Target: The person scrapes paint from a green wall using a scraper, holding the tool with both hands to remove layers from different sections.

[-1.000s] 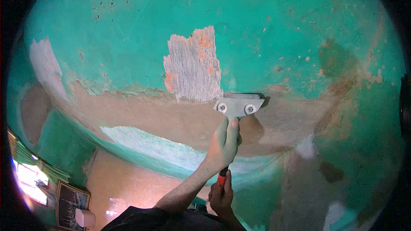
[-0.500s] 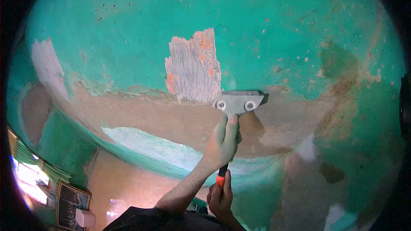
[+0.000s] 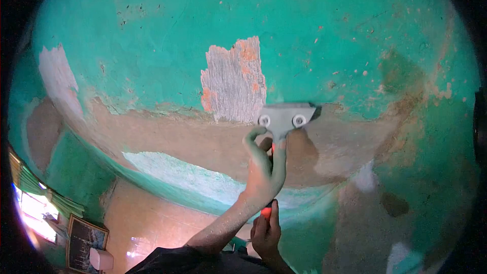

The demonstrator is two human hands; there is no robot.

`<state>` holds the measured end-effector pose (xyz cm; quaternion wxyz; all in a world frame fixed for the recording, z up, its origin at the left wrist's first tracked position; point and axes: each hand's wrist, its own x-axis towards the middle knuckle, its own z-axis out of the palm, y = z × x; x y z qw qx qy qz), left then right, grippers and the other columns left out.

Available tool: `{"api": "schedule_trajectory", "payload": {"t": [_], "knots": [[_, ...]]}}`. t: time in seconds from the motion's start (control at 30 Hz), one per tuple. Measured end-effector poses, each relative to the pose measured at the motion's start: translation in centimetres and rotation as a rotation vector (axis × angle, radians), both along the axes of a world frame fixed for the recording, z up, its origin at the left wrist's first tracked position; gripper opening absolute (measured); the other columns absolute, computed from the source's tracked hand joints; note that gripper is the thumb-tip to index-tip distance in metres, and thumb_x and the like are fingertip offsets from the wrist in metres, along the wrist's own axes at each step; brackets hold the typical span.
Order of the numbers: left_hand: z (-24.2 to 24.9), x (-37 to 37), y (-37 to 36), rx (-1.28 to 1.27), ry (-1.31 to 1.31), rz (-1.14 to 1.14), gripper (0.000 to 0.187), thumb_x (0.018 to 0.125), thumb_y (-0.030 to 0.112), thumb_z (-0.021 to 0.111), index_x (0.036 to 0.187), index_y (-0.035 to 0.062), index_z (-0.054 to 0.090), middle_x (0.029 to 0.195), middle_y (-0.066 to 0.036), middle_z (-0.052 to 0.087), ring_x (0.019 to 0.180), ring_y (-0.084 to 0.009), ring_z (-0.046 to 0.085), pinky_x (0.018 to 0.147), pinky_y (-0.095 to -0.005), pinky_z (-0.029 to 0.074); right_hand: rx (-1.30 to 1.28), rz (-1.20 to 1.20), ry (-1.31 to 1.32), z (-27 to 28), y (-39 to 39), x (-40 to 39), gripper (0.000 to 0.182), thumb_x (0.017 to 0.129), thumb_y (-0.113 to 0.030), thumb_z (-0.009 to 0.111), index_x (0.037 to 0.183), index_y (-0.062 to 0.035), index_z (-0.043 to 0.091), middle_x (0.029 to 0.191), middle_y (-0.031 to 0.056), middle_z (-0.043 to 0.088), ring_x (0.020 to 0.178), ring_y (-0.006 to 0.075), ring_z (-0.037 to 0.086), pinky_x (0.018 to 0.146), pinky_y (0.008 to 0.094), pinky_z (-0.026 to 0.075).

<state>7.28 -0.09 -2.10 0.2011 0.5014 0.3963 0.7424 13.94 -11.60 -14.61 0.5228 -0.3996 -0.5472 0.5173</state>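
A long-handled wall scraper has a wide grey head with two round screws and a black and orange handle. Its blade edge lies at the border between green paint and bare brown plaster, beside a scraped patch showing grey and orange. My left hand, dusty, grips the handle just below the head, with one finger bent up at the left and another stretched along the handle. Lower down, my right hand is closed round the orange end of the handle. Part of the handle is hidden behind my left hand.
The green wall has chips and several stripped areas, including a pale patch at the left and a whitish strip below. At lower left are a tiled floor, a framed picture, a pink object and a bright window.
The scraper head has shifted slightly right and up. A finger of my left hand has lifted away from the handle and bent to the left. My right hand stays on the handle's end.
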Motion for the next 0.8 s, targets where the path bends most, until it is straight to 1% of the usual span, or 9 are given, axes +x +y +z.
{"api": "schedule_trajectory", "payload": {"t": [0.1, 0.13, 0.23, 0.37, 0.4, 0.5, 0.6, 0.7, 0.8], "knots": [[-0.5, -0.2, -1.2, -0.059, 0.064, -0.025, 0.048, 0.098, 0.009, 0.043, 0.14, 0.0026, 0.021, 0.079, -0.008, 0.052, 0.069, -0.0119, 0.049, 0.06, -0.0254, 0.042, -0.015, 0.026, 0.03, -0.3, 0.3, 0.0, 0.055, 0.099, -0.011, 0.035, 0.148, 0.0008, 0.011, 0.064, 0.0009, 0.046, 0.048, 0.0043, 0.039, 0.042, 0.0217, 0.035], [-0.4, -1.1, -1.2, -0.169, 0.282, 0.027, 0.061, 0.096, 0.007, 0.044, 0.148, 0.0028, 0.012, 0.081, -0.012, 0.055, 0.068, -0.0156, 0.052, 0.061, -0.0294, 0.044, -0.026, 0.027, 0.024, 0.1, 0.0, -0.2, 0.055, 0.099, -0.011, 0.034, 0.148, 0.0004, 0.011, 0.063, 0.0005, 0.045, 0.048, 0.0042, 0.038, 0.042, 0.0215, 0.034], [2.0, -1.8, -1.5, -0.159, 0.365, 0.024, 0.064, 0.095, 0.005, 0.045, 0.15, 0.0027, 0.012, 0.083, -0.018, 0.057, 0.071, -0.0198, 0.056, 0.064, -0.0329, 0.046, -0.091, 0.018, -0.006, 1.5, -0.3, -0.9, 0.055, 0.1, -0.012, 0.032, 0.149, -0.0008, 0.01, 0.061, -0.0006, 0.043, 0.045, 0.0038, 0.037, 0.041, 0.0209, 0.033], [-0.3, -1.8, -1.3, -0.107, 0.515, 0.072, 0.073, 0.092, 0.005, 0.049, 0.149, -0.0008, 0.004, 0.094, -0.035, 0.059, 0.08, -0.049, 0.062, 0.067, -0.0465, 0.05, -0.165, 0.031, 0.138, 0.0, -1.0, -1.0, 0.058, 0.101, -0.027, 0.04, 0.146, 0.0016, 0.018, 0.065, 0.0064, 0.052, 0.054, 0.012, 0.049, 0.051, 0.0296, 0.041], [0.0, -1.8, -1.4, -0.133, 0.51, 0.07, 0.073, 0.093, 0.006, 0.05, 0.149, -0.0006, 0.003, 0.092, -0.036, 0.059, 0.08, -0.0498, 0.061, 0.068, -0.0478, 0.05, -0.172, 0.037, 0.098, 1.6, -1.1, -0.8, 0.059, 0.1, -0.024, 0.042, 0.146, 0.0003, 0.016, 0.066, 0.0067, 0.053, 0.053, 0.0126, 0.049, 0.051, 0.0301, 0.042], [1.4, -2.1, -1.6, -0.117, 0.475, -0.005, 0.074, 0.093, 0.006, 0.05, 0.149, 0.0001, 0.002, 0.091, -0.034, 0.059, 0.08, -0.0505, 0.061, 0.068, -0.048, 0.05, 0.057, -0.005, 0.015, 0.7, -0.9, -1.9, 0.056, 0.1, -0.016, 0.032, 0.148, -0.002, 0.009, 0.061, -0.0011, 0.044, 0.045, 0.0035, 0.037, 0.041, 0.0192, 0.034], [0.2, -2.3, -1.6, -0.093, 0.444, 0.026, 0.066, 0.095, 0.009, 0.049, 0.147, -0.0006, 0.009, 0.085, -0.025, 0.06, 0.071, -0.041, 0.063, 0.062, -0.045, 0.049, -0.159, 0.008, 0.08, 1.2, -1.4, -2.1, 0.057, 0.1, -0.016, 0.033, 0.149, -0.0019, 0.008, 0.06, -0.0005, 0.043, 0.045, 0.0042, 0.037, 0.041, 0.021, 0.034], [-0.4, -1.1, -1.7, -0.161, -0.136, -0.181, 0.038, 0.099, 0.015, 0.046, 0.132, 0.0013, 0.034, 0.075, -0.01, 0.049, 0.044, -0.0125, 0.045, 0.04, -0.0271, 0.041, -0.14, 0.037, 0.137, 0.7, -0.9, -1.5, 0.059, 0.1, -0.016, 0.035, 0.149, -0.0016, 0.006, 0.059, 0.0004, 0.042, 0.044, 0.0054, 0.038, 0.04, 0.0227, 0.035], [0.8, -1.5, -1.6, -0.336, -0.293, -0.346, 0.028, 0.101, 0.029, 0.044, 0.109, 0.0022, 0.043, 0.067, -0.003, 0.047, 0.041, -0.0087, 0.04, 0.036, -0.0266, 0.033, -0.059, 0.043, 0.1, 0.7, -0.6, -1.1, 0.059, 0.101, -0.016, 0.034, 0.149, -0.0012, 0.005, 0.058, 0.0011, 0.042, 0.044, 0.0062, 0.038, 0.04, 0.0235, 0.036]]}}
